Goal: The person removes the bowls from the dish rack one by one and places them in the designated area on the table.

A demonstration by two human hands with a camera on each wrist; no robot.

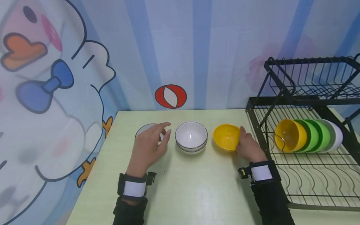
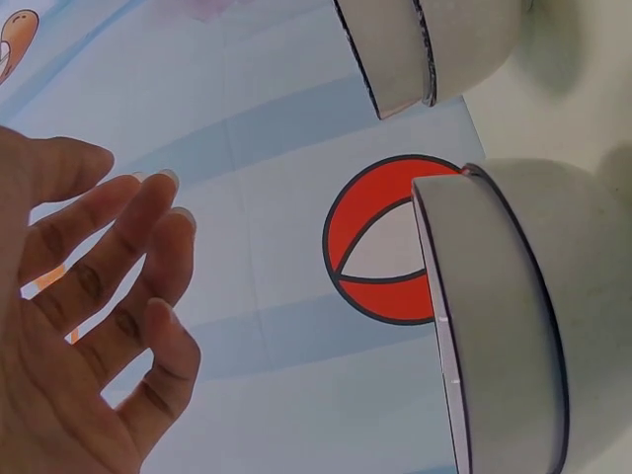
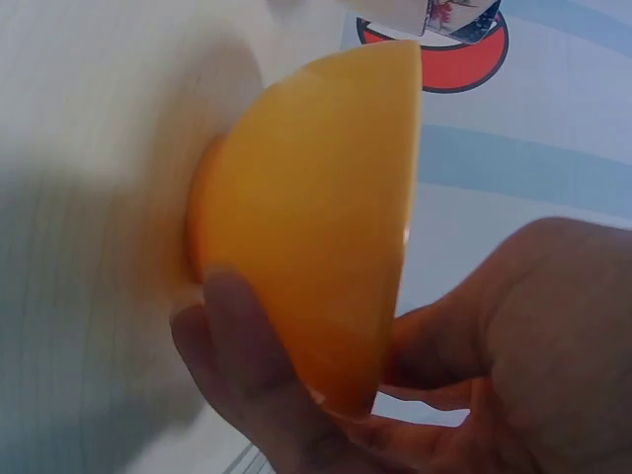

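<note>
My right hand (image 1: 250, 148) grips a yellow bowl (image 1: 226, 137) at its right side. In the right wrist view, fingers lie along the bowl's outer wall (image 3: 306, 197) and the thumb is near its rim. The bowl sits upright at or just above the table; which one I cannot tell. My left hand (image 1: 149, 143) is raised, fingers loosely bent and holding nothing, over a white dark-rimmed bowl (image 1: 141, 129) that it partly hides. The left wrist view shows that bowl as a nested stack (image 2: 523, 326), apart from the hand. Another stack of white bowls (image 1: 191, 136) stands between the hands.
A black two-tier dish rack (image 1: 256, 125) stands at the right. On its lower tier a yellow bowl (image 1: 289, 136), green bowls (image 1: 320, 136) and a white bowl (image 1: 336, 136) stand on edge in a row. A cartoon-printed backdrop (image 1: 180, 47) rises behind the pale table (image 1: 191, 190).
</note>
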